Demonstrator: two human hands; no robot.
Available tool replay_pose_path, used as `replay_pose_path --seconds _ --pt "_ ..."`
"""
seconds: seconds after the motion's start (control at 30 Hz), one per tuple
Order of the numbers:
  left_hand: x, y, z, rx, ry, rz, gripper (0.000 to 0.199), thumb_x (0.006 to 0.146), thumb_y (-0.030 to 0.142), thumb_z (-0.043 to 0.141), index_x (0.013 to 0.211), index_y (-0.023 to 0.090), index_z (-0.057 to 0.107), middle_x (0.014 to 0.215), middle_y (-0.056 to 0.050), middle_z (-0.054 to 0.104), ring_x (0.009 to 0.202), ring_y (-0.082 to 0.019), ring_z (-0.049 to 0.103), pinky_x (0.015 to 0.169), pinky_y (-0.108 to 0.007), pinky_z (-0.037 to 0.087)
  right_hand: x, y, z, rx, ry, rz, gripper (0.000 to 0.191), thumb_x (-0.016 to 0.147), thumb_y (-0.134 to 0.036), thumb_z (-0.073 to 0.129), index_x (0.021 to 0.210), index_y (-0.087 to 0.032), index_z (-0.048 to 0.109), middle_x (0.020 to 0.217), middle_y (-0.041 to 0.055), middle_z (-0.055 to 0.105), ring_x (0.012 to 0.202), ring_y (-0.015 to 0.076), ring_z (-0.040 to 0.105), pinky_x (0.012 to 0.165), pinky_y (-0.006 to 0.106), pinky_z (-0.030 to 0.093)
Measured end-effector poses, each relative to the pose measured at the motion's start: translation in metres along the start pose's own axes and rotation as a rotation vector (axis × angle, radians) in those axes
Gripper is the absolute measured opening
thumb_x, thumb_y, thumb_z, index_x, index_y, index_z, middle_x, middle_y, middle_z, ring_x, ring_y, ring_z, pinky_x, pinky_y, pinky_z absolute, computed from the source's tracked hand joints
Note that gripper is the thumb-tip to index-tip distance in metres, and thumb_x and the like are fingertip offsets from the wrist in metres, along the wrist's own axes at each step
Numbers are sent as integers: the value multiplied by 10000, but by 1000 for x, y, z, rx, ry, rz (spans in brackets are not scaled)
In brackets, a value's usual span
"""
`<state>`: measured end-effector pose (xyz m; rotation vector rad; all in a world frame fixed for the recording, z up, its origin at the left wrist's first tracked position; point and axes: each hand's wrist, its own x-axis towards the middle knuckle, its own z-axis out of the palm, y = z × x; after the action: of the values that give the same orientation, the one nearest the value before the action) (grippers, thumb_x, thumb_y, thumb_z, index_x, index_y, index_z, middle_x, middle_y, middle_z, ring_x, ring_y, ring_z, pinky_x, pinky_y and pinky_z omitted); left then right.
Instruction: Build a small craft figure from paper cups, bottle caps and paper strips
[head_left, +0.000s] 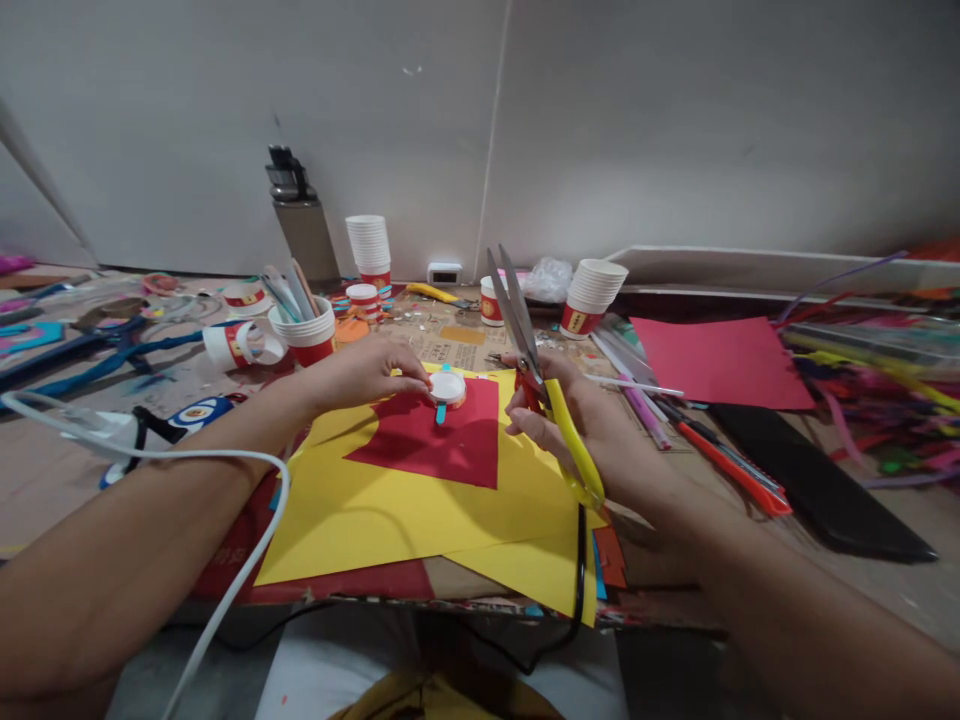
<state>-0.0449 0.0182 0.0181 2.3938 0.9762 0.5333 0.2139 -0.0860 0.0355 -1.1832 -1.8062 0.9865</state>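
My left hand reaches in from the left, thumb and fingertips closed at the edge of a small white round paper-cup piece. Teal strips stick out from this piece at its front and back. Beneath it lies a red paper sheet with a curved cut on its left side, on top of yellow paper sheets. My right hand holds a pair of scissors with yellow and red handles. Their blades point up and stand slightly apart, right of the cup piece.
Stacked paper cups and a cup of pens stand behind. A white cable hangs across my left forearm. To the right lie a red sheet, a red utility knife and a flat black object.
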Motion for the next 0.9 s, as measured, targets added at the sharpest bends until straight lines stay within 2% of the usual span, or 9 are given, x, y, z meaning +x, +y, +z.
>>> replay_pose_path --seconds 0.27,0.53,0.6,0.67,0.73,0.8,0.9 --pt "1 2 0 -15 -23 28 101 755 327 705 812 320 787 802 -31 711 763 -160 594 728 -233 400 0 0 -1 -61 14 -22 406 853 -329 594 1230 -229 481 1017 55 593 864 164 584 729 293 524" --pt "0 0 0 15 -27 29 119 767 336 695 842 310 784 865 -35 733 810 -165 620 771 -239 420 1 3 -2 -20 -10 -3 386 862 -304 574 1223 -208 475 883 30 573 727 139 538 631 271 487" --pt "0 2 0 -3 49 33 118 774 330 690 834 293 784 918 -42 743 865 -170 636 806 -238 428 -1 3 -2 15 -4 -19 372 865 -296 563 1220 -217 488 894 37 582 736 145 544 626 271 482" --pt "-2 6 -2 -53 180 -3 126 782 329 681 828 272 784 940 -45 748 873 -172 645 793 -235 440 -3 3 -2 59 13 -54 397 855 -287 572 1239 -239 483 963 50 594 788 155 565 653 275 491" --pt "-3 12 -3 -130 292 -69 161 797 351 663 823 246 782 897 -49 751 833 -172 648 752 -237 449 -4 4 -2 98 24 -112 447 842 -267 578 1273 -262 459 1054 58 593 843 161 580 696 284 501" --pt "-3 17 -5 -219 352 -125 216 807 390 650 817 216 778 845 -54 749 814 -175 643 748 -248 450 -3 7 -3 72 43 -144 463 842 -247 564 1289 -263 449 1089 59 590 855 159 587 719 290 501" --pt "-2 18 -3 -373 381 -175 296 790 456 661 781 179 765 847 -68 746 819 -169 625 761 -263 436 1 8 -6 -85 64 -64 354 862 -273 531 1209 -209 515 872 34 611 701 143 574 614 268 475"
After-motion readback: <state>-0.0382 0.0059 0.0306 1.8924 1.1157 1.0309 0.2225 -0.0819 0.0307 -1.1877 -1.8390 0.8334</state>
